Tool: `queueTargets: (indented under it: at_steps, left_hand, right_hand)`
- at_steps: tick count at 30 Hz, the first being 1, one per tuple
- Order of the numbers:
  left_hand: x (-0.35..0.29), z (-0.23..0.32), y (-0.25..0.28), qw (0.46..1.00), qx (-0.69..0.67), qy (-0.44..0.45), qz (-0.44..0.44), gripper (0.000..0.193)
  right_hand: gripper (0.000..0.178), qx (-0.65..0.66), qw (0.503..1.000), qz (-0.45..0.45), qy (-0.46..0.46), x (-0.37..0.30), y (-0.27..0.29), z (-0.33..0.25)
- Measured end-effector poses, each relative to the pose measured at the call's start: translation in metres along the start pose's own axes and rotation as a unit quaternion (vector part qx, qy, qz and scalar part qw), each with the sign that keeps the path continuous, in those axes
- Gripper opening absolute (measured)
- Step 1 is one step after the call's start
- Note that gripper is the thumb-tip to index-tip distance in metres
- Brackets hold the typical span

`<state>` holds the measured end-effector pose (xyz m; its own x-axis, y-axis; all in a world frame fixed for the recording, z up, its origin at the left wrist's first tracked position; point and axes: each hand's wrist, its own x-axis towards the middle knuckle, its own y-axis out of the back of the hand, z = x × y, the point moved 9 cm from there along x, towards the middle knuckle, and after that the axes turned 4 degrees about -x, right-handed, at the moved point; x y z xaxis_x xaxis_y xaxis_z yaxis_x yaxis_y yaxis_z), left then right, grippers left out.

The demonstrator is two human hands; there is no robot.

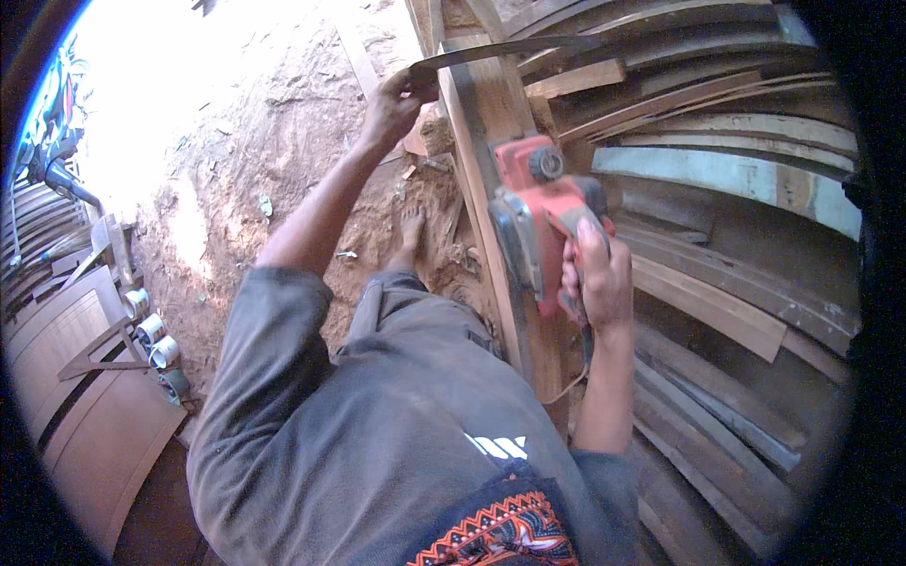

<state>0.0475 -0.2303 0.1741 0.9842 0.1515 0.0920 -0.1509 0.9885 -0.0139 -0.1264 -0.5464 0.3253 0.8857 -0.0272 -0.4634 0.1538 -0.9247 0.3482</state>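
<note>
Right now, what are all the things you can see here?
Power planer: one, red and grey, on the edge of the upright plank, centre.
Plank: one, brown, standing on edge, centre.
Thin strip: one, dark, curved, top.
Stacked boards: many, brown and grey-blue, right.
Sandy ground: reddish, with wood chips, left.
Cans: about four, white, lower left.
Wooden panels: several, brown, lower left.
Bare foot: one, on the ground.
Left hand: fingers gripping the strip's end.
Right hand: wrapped round the planer's handle.
</note>
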Motion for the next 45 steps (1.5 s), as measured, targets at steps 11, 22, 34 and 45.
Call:
queueTargets:
  at_steps: [11, 22, 34, 45]
  left_hand:
    - [-0.195, -0.026, 0.158, 0.938, -0.094, 0.093, 0.319, 0.021]
    - [-0.154, -0.067, 0.13, 0.952, -0.067, 0.131, 0.267, 0.031]
    - [-0.079, -0.138, 0.029, 0.954, -0.03, 0.13, 0.268, 0.033]
    - [-0.079, -0.14, 0.006, 0.935, -0.206, 0.169, 0.236, 0.017]
  right_hand:
    - [0.059, -0.003, 0.968, -0.085, 0.235, 0.226, -0.095, -0.198]
    - [0.051, -0.169, 0.982, -0.038, 0.074, -0.009, 0.018, 0.013]
    - [0.05, -0.044, 0.999, 0.0, -0.001, -0.027, 0.018, 0.028]
    - [0.059, 0.001, 0.99, -0.072, 0.123, 0.238, -0.084, -0.165]
